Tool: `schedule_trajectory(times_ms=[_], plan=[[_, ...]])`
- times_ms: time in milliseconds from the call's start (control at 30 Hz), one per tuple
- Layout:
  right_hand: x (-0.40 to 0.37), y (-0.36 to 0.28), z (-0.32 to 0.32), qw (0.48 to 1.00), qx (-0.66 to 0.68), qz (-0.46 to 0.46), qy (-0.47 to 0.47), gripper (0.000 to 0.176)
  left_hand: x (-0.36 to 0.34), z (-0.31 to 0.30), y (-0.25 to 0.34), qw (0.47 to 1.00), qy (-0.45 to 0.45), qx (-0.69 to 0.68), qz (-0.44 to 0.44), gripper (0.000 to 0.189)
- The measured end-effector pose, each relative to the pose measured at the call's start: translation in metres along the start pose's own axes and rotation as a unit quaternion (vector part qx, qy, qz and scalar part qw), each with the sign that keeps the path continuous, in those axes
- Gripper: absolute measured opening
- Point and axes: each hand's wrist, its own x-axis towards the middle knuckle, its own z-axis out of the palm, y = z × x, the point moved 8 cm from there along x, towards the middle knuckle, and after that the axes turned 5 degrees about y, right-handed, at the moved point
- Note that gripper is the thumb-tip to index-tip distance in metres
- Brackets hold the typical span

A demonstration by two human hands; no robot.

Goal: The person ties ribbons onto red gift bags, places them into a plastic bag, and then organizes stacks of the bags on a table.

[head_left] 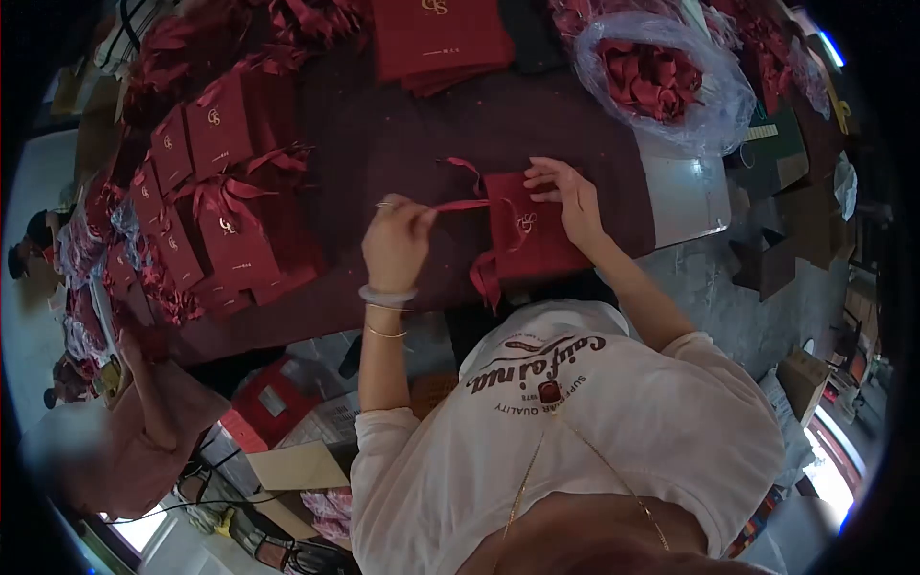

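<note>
While the left hand [395, 244] pinches the ribbon [462, 205] between thumb and finger, the right hand [575, 203] rests, loosely spread, on the red bag [537, 241], which lies at the near edge of the table [383, 125]. More bags [244, 251] are grouped toward its left edge.

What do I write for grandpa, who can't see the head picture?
The left hand pinches a red ribbon that reaches a small red bag, and the right hand rests over the bag's edge. More red bags are at left, and a clear plastic bag of red pieces is at upper right.
</note>
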Motion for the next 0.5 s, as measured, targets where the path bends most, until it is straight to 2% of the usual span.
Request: schedule_trajectory(times_ms=[67,133,200,233,267,300,367,467,500], plan=[[0.001,0.001,0.002,1.000,0.006,0.005,-0.013,0.039,0.000,-0.029,-0.030,0.997,0.003,-0.008,-0.079,0.009],[-0.002,-0.002,0.007,0.999,0.011,0.017,-0.027,0.034,-0.013,-0.019,-0.054,0.997,-0.006,0.000,-0.072,0.014],[0.000,-0.013,0.013,0.991,-0.120,-0.044,-0.042,0.024,-0.029,-0.049,-0.050,0.962,0.205,0.164,-0.071,0.020],[0.001,-0.012,0.012,0.991,-0.125,-0.042,-0.035,0.022,-0.039,-0.047,-0.045,0.960,0.203,0.157,-0.114,0.024],[0.002,-0.012,0.012,0.991,-0.126,-0.042,-0.034,0.022,-0.043,-0.038,-0.032,0.975,0.168,0.098,-0.110,0.024],[0.001,-0.017,0.014,0.980,-0.181,-0.068,-0.042,0.022,-0.049,-0.028,-0.016,0.985,0.133,0.039,-0.107,0.023],[0.001,-0.017,0.016,0.965,-0.236,-0.097,-0.052,0.021,-0.068,0.010,0.000,0.983,0.022,-0.107,-0.149,0.026],[0.001,-0.014,0.014,0.972,-0.209,-0.106,-0.011,0.023,-0.055,0.014,0.039,0.994,0.103,-0.025,-0.028,0.037],[0.002,-0.011,0.013,0.978,-0.192,-0.082,-0.011,0.023,-0.043,0.019,0.038,0.994,0.103,-0.024,-0.023,0.037]])
